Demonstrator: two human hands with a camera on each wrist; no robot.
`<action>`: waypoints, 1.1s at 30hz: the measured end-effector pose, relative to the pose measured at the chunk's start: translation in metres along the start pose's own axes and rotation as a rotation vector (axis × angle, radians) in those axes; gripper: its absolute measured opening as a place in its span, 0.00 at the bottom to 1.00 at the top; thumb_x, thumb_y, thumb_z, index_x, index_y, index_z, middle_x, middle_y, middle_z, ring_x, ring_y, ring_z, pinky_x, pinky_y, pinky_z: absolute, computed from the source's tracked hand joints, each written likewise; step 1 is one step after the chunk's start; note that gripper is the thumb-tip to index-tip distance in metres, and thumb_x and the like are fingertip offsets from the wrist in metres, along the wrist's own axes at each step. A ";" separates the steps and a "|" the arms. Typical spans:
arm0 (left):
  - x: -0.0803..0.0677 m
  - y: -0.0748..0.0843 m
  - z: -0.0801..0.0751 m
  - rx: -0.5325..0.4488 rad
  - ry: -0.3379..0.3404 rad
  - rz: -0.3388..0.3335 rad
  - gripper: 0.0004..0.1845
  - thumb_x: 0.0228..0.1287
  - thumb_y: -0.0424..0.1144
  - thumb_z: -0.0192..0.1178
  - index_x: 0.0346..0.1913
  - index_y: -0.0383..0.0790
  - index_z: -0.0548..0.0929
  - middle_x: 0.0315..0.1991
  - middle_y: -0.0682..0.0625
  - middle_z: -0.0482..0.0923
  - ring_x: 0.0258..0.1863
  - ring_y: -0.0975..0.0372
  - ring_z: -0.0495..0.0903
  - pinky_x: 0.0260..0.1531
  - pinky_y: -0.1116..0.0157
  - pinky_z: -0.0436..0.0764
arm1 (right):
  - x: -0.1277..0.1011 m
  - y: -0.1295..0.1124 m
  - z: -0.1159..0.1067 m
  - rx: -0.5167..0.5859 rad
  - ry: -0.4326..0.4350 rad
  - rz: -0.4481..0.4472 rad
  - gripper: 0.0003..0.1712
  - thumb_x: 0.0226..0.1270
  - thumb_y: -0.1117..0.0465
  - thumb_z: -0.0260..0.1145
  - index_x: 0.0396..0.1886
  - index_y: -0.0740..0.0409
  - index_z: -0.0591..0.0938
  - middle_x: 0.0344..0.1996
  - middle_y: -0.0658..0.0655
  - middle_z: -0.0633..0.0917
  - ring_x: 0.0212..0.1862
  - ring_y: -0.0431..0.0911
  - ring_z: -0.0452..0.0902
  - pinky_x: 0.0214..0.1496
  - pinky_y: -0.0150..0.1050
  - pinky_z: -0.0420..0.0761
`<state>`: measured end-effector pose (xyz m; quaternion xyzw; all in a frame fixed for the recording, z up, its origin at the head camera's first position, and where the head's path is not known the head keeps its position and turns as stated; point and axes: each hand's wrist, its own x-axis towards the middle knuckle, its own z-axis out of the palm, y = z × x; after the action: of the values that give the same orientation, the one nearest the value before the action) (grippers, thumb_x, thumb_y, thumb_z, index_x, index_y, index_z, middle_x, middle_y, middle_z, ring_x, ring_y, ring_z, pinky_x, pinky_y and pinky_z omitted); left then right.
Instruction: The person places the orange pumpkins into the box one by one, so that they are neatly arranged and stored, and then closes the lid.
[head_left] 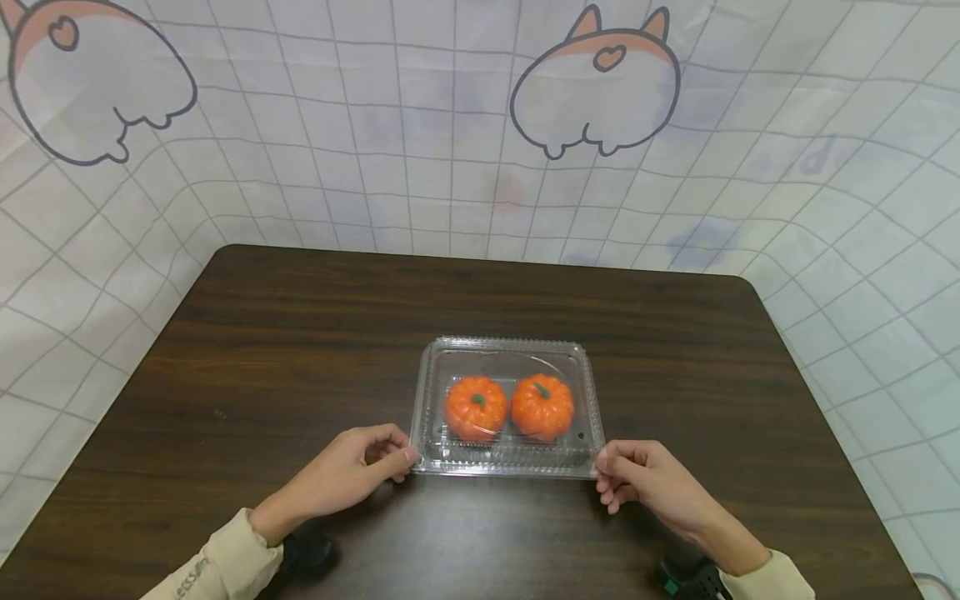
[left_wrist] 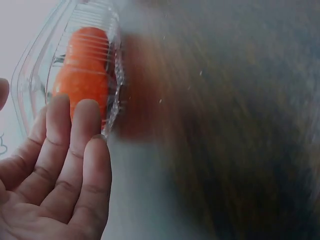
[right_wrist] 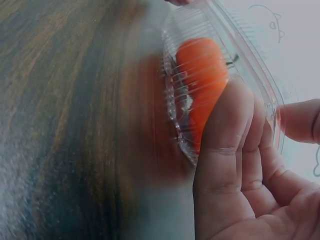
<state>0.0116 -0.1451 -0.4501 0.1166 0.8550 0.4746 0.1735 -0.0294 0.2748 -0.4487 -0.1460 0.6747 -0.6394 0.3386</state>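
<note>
- A clear clamshell box (head_left: pixel 507 408) with two toy pumpkins (head_left: pixel 476 407) is set on the table (head_left: pixel 300 350), lower centre of the head view.
- Its near corners are pinched by the left hand (head_left: pixel 352 471) and right hand (head_left: pixel 648 483).
- It is judged light, thin, flexible and slippery; the rim corners are best held.
- Its long axis runs left to right, lid upward.

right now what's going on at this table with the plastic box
A person has both hands at the near corners of a closed clear plastic clamshell box on a dark wooden table. The left hand pinches the near left corner and the right hand pinches the near right one. Inside, two small orange pumpkins sit side by side. The box rests flat on the table.
</note>
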 end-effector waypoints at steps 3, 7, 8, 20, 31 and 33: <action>0.001 -0.002 0.002 -0.035 -0.018 0.013 0.15 0.78 0.53 0.56 0.43 0.47 0.86 0.34 0.51 0.87 0.35 0.64 0.85 0.38 0.69 0.82 | 0.000 0.000 0.001 0.002 -0.008 -0.005 0.12 0.83 0.60 0.55 0.40 0.61 0.81 0.32 0.46 0.85 0.34 0.36 0.84 0.37 0.32 0.88; 0.002 -0.005 0.005 -0.107 -0.043 0.032 0.17 0.79 0.49 0.56 0.41 0.40 0.86 0.33 0.49 0.86 0.34 0.65 0.86 0.38 0.68 0.85 | 0.000 0.001 0.002 0.003 -0.008 0.002 0.11 0.82 0.60 0.56 0.40 0.59 0.81 0.32 0.45 0.85 0.33 0.36 0.83 0.36 0.31 0.88; 0.002 -0.006 0.005 -0.125 -0.051 0.036 0.17 0.80 0.48 0.56 0.41 0.38 0.86 0.33 0.48 0.86 0.34 0.64 0.86 0.38 0.68 0.85 | 0.000 0.001 0.002 0.004 -0.006 0.009 0.11 0.82 0.60 0.56 0.40 0.59 0.82 0.32 0.45 0.85 0.33 0.36 0.83 0.36 0.31 0.88; 0.006 -0.007 0.012 -0.329 -0.137 -0.008 0.21 0.82 0.44 0.52 0.44 0.26 0.84 0.32 0.47 0.85 0.32 0.64 0.87 0.37 0.66 0.87 | 0.001 0.004 0.003 0.091 -0.066 0.030 0.18 0.83 0.61 0.52 0.39 0.64 0.86 0.29 0.45 0.89 0.29 0.35 0.85 0.31 0.27 0.85; 0.006 0.000 0.011 -0.434 -0.120 -0.103 0.19 0.79 0.39 0.52 0.43 0.21 0.82 0.26 0.53 0.81 0.29 0.63 0.84 0.36 0.66 0.87 | 0.002 0.004 0.004 0.096 -0.079 -0.002 0.18 0.84 0.60 0.51 0.38 0.59 0.85 0.28 0.43 0.87 0.29 0.34 0.83 0.30 0.26 0.82; 0.007 0.000 0.011 -0.435 -0.118 -0.110 0.18 0.78 0.39 0.52 0.42 0.22 0.82 0.26 0.54 0.81 0.29 0.63 0.84 0.36 0.66 0.87 | 0.003 0.005 0.004 0.097 -0.086 -0.011 0.18 0.84 0.60 0.51 0.38 0.59 0.84 0.29 0.43 0.87 0.29 0.34 0.82 0.30 0.26 0.82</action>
<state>0.0099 -0.1340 -0.4573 0.0573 0.7260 0.6300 0.2697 -0.0277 0.2710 -0.4539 -0.1605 0.6268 -0.6665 0.3705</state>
